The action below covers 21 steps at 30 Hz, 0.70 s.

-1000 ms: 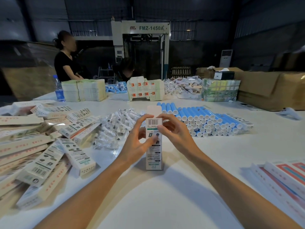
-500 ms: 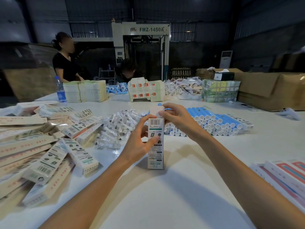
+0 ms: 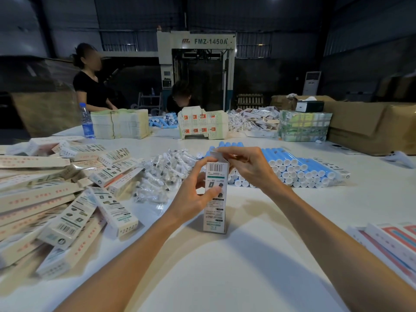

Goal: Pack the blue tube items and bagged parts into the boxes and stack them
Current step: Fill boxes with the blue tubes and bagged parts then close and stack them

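Upright on the white table (image 3: 225, 278), the box (image 3: 215, 197) stands gripped by the left hand (image 3: 193, 194), thumb across its printed face. Meanwhile the right hand (image 3: 245, 167) pinches its raised top flap (image 3: 216, 156), with blue tubes (image 3: 292, 170) just behind.

Packing floor inside an industrial hall: dark ribbed walls and roof enclose a large white work table (image 3: 225, 278) heaped with goods in bulk. At left, printed cartons (image 3: 67, 219) lie in a loose pile; a heap of clear bagged parts (image 3: 162, 174) and rows of blue tubes (image 3: 276, 155) lie beyond. Bundled carton blanks (image 3: 121, 123) stand at the far edge, brown shipping cases (image 3: 371, 127) at right. A tall machine (image 3: 209, 41) marked FMZ-1450A rises behind, near a floor-standing air conditioner (image 3: 311, 83). Two other people (image 3: 90, 86) are at the table's far side, a plastic water bottle (image 3: 86, 120) beside them.
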{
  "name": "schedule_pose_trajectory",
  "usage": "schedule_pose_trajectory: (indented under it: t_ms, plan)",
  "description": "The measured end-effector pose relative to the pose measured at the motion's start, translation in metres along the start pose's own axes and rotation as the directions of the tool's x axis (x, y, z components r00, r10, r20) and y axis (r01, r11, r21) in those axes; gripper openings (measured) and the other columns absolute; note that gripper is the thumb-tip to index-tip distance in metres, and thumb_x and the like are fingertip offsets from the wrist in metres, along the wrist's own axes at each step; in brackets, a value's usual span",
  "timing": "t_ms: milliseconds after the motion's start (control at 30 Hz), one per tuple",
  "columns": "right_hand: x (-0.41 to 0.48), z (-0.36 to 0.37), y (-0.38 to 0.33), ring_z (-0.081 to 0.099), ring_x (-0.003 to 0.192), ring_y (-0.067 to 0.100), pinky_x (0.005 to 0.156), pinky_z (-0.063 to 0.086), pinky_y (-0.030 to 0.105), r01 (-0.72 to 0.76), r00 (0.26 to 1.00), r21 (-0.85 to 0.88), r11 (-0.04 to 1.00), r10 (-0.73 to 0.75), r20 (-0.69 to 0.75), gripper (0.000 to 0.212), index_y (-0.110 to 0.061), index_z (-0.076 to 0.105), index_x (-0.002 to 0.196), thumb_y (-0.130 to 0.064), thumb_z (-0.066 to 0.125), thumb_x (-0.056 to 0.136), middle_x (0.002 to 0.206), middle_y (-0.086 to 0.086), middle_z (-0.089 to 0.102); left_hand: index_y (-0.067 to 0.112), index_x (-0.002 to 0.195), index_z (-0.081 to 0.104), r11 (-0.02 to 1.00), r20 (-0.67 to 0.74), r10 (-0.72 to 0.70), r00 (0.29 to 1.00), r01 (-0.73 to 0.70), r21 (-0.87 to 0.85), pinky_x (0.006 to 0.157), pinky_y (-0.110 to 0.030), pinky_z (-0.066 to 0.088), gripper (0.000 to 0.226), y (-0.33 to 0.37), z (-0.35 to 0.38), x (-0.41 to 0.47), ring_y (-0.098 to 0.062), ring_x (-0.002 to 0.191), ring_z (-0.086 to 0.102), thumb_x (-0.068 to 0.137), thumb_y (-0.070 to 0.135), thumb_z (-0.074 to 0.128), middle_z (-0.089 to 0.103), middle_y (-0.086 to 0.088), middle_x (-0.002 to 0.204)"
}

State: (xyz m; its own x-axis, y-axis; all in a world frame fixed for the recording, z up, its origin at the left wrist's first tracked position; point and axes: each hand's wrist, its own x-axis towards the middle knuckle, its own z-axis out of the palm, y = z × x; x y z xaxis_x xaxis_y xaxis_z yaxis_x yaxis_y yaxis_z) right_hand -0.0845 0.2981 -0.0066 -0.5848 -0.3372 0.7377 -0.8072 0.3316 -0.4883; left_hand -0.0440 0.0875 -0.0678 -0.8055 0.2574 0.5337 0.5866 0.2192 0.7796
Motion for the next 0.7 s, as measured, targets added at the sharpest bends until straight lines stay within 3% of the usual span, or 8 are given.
schedule_pose_trajectory:
  t_ms: [167,333,500,700]
  plan:
    - [-0.006,0.003,0.002,0.076,0.101,0.020,0.081,0.064,0.048,-0.020,1.000,0.049,0.999,0.019,0.002,0.036,-0.008,0.075,0.126,0.009,0.061,0.097,0.111,0.008,0.079,0.044,0.155,0.037,1.000,0.003,0.004,1.000,-0.004,0.008,0.097,-0.043,0.060,0.070,0.000,0.000,-0.001,-0.022,0.113,0.072,0.100,0.020,0.073,0.077,0.001,0.118]
    - [-0.008,-0.002,-0.010,0.076,0.102,0.019,0.084,0.062,0.032,-0.198,0.979,0.261,0.945,0.176,0.103,0.026,-0.019,0.078,0.121,-0.031,0.061,0.105,0.107,0.000,0.080,0.047,0.152,0.037,1.000,-0.007,0.010,1.000,-0.010,0.017,0.087,-0.025,0.061,0.067,-0.001,0.001,-0.001,-0.016,0.112,0.073,0.102,0.022,0.074,0.077,0.008,0.117]
    - [-0.005,-0.003,-0.016,0.077,0.098,0.027,0.083,0.062,0.032,-0.304,0.953,0.406,0.862,0.270,0.139,0.023,-0.011,0.079,0.116,-0.025,0.071,0.100,0.102,0.009,0.080,0.061,0.145,0.033,1.000,-0.001,-0.008,1.000,0.008,0.022,0.084,-0.017,0.059,0.068,0.004,0.001,-0.001,-0.005,0.116,0.069,0.097,0.034,0.074,0.072,0.024,0.122]
    - [0.000,0.000,-0.021,0.078,0.093,0.027,0.076,0.062,0.029,-0.371,0.928,0.453,0.811,0.341,0.150,0.017,-0.013,0.082,0.109,-0.020,0.078,0.094,0.099,0.012,0.080,0.045,0.143,0.025,0.999,0.010,-0.035,0.999,0.035,-0.009,0.089,-0.035,0.059,0.072,0.003,-0.002,0.000,-0.016,0.115,0.072,0.095,0.032,0.077,0.076,0.010,0.123]
